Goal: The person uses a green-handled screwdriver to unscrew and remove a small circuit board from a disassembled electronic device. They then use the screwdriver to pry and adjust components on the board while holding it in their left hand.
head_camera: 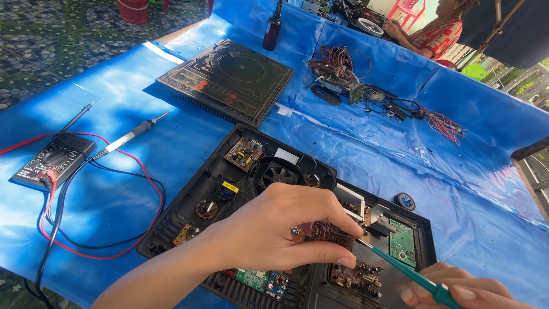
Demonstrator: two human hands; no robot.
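- A small reddish circuit board (323, 232) is pinched between thumb and fingers of the left hand (274, 229), over the opened black appliance casing (189, 200) at the surface's 6 o'clock.
- A green-handled screwdriver (400, 269) is gripped by the right hand (463, 292) at 5 o'clock, its tip touching the board's right edge.
- The board is judged light, stiff and fragile; it is best held by its edges, clear of components.
- A multimeter (51, 160) lies at 9 o'clock.
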